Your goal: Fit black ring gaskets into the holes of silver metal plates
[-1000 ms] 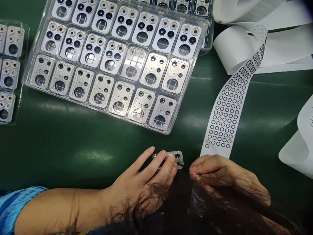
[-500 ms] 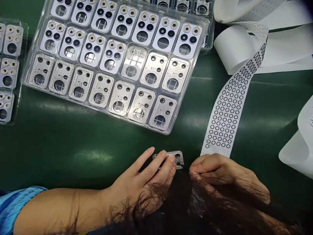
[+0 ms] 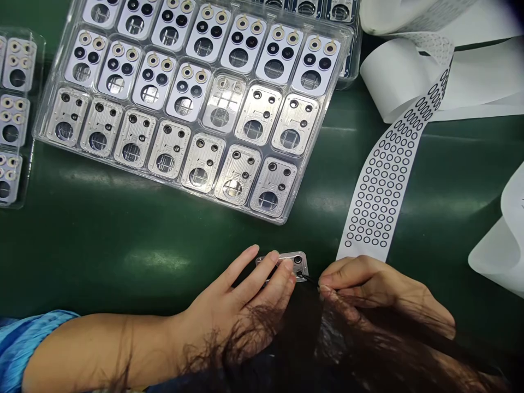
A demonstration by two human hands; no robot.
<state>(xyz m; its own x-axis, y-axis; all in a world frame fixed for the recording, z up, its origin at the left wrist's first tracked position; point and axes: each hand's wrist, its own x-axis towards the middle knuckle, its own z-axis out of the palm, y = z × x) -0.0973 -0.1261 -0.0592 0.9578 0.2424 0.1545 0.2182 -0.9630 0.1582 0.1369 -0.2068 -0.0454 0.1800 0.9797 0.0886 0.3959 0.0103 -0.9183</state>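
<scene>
Plate (image 3: 303, 266) lies silvery, round-cornered on glossy tabletop (image 3: 135, 232).

No lettering can be read.
Fine marks on the metal plates (image 3: 166, 143) along the clear tray's (image 3: 302, 166) near edge are too small; those on the rightmost white sheet (image 3: 501, 256) are cut off.

The fingers (image 3: 260, 277) of the left hand (image 3: 227, 316) cover much of the small metal plate (image 3: 303, 266). The right hand (image 3: 380, 289) hides one end of the thin black tool (image 3: 310, 279); its tip is too small to tell. Dark hair (image 3: 393, 352) screens part of the right hand, whose fingers hide the lower end of the printed strip (image 3: 370, 218). The top edge crops the large tray (image 3: 317, 125).
</scene>
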